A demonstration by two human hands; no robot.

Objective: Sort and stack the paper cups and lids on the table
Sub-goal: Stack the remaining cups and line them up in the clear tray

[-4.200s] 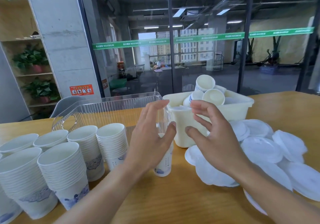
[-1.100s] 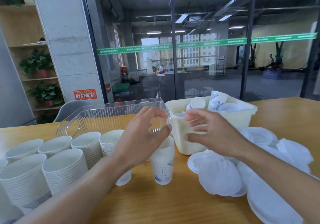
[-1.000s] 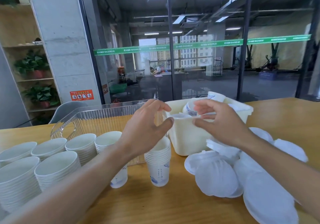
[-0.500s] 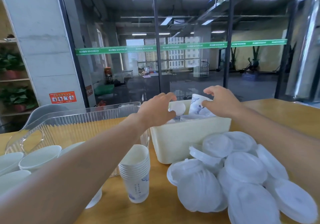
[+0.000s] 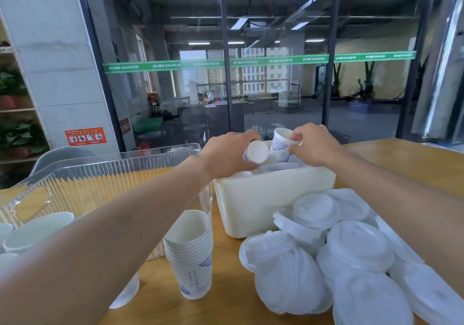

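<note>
Both hands reach into the cream plastic bin (image 5: 266,199) at mid table. My left hand (image 5: 226,155) grips a small white paper cup (image 5: 256,151), its base turned toward me. My right hand (image 5: 313,145) pinches the rim of a blue-patterned paper cup (image 5: 280,146) above the bin. More cups lie inside the bin (image 5: 278,167). A short stack of nested small cups (image 5: 190,254) stands in front of the bin. A loose heap of white lids (image 5: 351,251) covers the table at right.
A clear ribbed plastic tray (image 5: 100,181) sits left of the bin. Stacks of larger cups (image 5: 37,231) show at the left edge, partly hidden by my left forearm. A glass wall runs behind the wooden table (image 5: 401,164).
Both hands have moved from above the small cup stack into the bin and each has taken hold of a cup. The view has shifted right and closer to the bin.
</note>
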